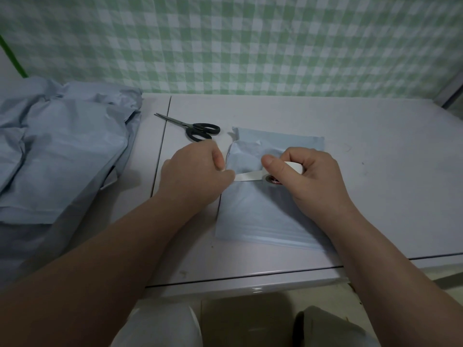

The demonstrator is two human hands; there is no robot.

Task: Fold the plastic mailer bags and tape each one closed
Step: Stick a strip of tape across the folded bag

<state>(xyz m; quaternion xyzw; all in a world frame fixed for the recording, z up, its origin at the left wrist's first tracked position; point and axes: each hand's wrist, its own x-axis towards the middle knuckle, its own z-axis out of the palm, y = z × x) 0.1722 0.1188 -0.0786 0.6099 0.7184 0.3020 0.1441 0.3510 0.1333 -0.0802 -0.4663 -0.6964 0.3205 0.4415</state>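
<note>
A folded pale blue mailer bag (253,209) lies on the white table in front of me. Over it my right hand (310,176) grips a small roll of white tape (292,169), thumb on top. A short strip of tape (248,176) runs from the roll to the left. My left hand (195,171) pinches the free end of that strip, just beyond the bag's left edge.
Black-handled scissors (193,127) lie behind my left hand. A loose pile of pale blue mailer bags (62,151) covers the table's left side. The table's front edge (250,279) is close to me. A green checked cloth (250,43) hangs behind.
</note>
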